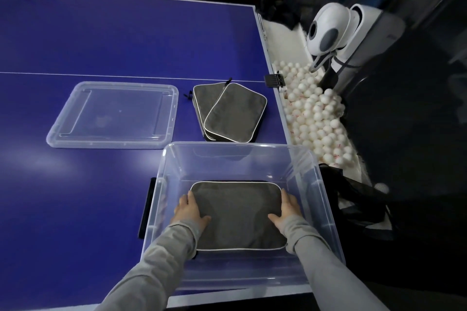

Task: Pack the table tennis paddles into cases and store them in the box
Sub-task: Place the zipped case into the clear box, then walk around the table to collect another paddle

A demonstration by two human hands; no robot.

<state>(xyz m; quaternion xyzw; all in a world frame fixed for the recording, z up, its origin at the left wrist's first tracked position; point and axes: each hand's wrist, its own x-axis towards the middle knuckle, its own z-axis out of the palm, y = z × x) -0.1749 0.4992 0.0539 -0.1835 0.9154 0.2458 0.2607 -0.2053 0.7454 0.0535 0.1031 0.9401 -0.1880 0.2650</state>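
Left hand [191,210] and right hand [286,210] grip a case [237,214] — inside the box [161,212] (clear).

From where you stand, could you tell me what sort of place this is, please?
Most likely a table tennis practice room. The blue table tennis table has white lines, a white ball-feeding machine stands at its end, and a trough of white balls runs along its edge.

Dim indoor light; soft glare patches lie on the blue table [101,40] near its left edge. Wide-angle bending curves the frame's edges (the right side sinks into near-black shadow).
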